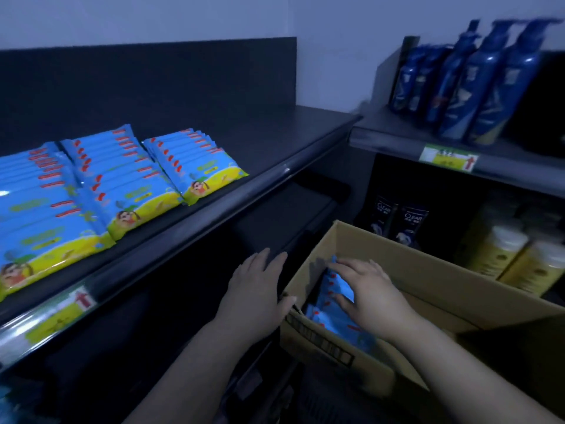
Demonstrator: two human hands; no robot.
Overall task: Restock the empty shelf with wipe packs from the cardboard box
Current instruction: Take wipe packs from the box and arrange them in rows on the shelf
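My left hand (255, 292) is nearest, fingers straight and loose, thumb resting on the near left corner of the cardboard box (397, 258), holding nothing. Just to its right my right hand (367, 292) reaches into the box, fingers and thumb curled round a bunch of blue wipe packs (336, 319) standing on edge against the box's left wall (how many I grip I cannot tell). The hands are apart, the box wall between them. Farther left, the shelf (275, 139) carries three rows of stocked packs (122, 179) on its left part. Far right stand blue bottles (477, 87).
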